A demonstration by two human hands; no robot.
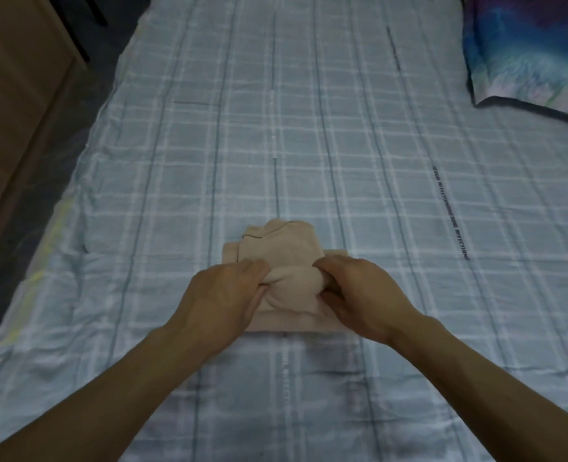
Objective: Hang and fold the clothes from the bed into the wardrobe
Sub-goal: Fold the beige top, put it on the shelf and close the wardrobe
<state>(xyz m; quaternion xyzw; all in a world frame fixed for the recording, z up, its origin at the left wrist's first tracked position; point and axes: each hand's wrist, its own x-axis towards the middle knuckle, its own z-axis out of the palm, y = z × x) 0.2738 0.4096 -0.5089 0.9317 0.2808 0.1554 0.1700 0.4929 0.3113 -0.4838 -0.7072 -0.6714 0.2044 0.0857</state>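
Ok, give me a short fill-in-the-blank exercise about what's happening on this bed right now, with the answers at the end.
1. Both hands are gripping a folded garment whose colour is ____.
2. The garment lies on a bedsheet with a ____ pattern.
3. The colourful pillow sits at the top ____ corner of the view.
4. The left hand and right hand hold the garment's ____ edge, the one closest to the person.

Answers: beige; checked; right; near
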